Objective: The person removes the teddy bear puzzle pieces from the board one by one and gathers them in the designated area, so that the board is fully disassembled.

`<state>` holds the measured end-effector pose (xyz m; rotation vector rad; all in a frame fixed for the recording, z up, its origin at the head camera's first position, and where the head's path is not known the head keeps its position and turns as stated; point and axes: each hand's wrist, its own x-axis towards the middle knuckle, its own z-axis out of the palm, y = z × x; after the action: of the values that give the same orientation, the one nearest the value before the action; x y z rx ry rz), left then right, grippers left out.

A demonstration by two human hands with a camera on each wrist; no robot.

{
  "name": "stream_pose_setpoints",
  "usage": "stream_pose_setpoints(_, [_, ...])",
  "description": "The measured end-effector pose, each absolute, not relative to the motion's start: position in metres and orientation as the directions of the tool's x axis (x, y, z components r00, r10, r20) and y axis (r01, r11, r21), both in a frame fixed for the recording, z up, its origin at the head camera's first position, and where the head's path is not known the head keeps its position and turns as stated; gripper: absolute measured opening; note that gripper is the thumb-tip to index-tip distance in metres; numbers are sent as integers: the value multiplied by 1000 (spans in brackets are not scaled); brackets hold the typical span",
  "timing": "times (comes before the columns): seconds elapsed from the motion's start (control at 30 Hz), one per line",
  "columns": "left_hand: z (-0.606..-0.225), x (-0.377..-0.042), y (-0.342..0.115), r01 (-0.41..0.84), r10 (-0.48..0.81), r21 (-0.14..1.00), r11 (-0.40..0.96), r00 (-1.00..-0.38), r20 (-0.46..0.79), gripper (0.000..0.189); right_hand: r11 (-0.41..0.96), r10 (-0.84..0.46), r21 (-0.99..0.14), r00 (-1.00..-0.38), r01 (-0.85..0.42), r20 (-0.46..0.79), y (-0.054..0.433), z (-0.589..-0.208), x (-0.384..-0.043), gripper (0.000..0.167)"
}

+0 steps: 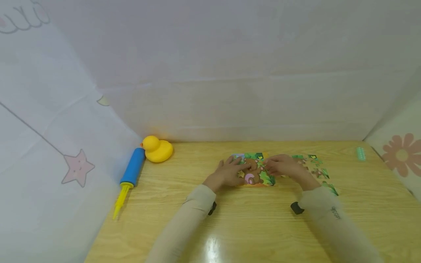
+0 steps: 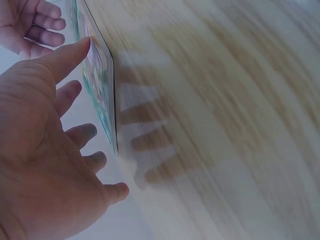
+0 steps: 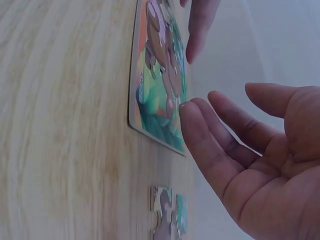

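Observation:
A bear jigsaw puzzle (image 1: 252,179) lies flat on the wooden table between the two hands. My left hand (image 1: 227,172) is at its left side, fingers spread and thumb reaching over the picture. In the left wrist view, the thumb tip overlaps the edge of the puzzle (image 2: 102,70). My right hand (image 1: 284,166) hovers at the puzzle's right side with fingers loosely bent. The right wrist view shows its fingertips by the board's far edge, with nothing visible between thumb and fingers. Loose puzzle pieces (image 1: 318,172) lie right of the board, partly hidden by that hand.
A yellow rubber duck (image 1: 158,150) sits at the table's back left. Beside it lies a blue and yellow hand pump (image 1: 133,168). A small green item (image 1: 360,153) is at the far right. Pale printed cloth (image 1: 230,91) hangs behind the table and at its sides.

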<state>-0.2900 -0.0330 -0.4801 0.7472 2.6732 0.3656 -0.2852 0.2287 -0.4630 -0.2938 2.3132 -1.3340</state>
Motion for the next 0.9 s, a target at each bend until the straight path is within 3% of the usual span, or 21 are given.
stream_pose_setpoints(0.37, [-482,-292,-46,439,540,339,832,-782,-311,67,540,-384,-839,-869,62,-311,207,-477,-293,33])
stream_pose_setpoints(0.7, [-483,-294,-48,452,538,301,840,-767,-349,67,631,-393,-775,-865,-7,-313,195,-482,-294,38])
stream_pose_setpoints(0.9, [-480,-293,-47,445,530,295,846,-765,-365,64,655,-377,-755,-879,-30,-293,195,-479,-292,28])
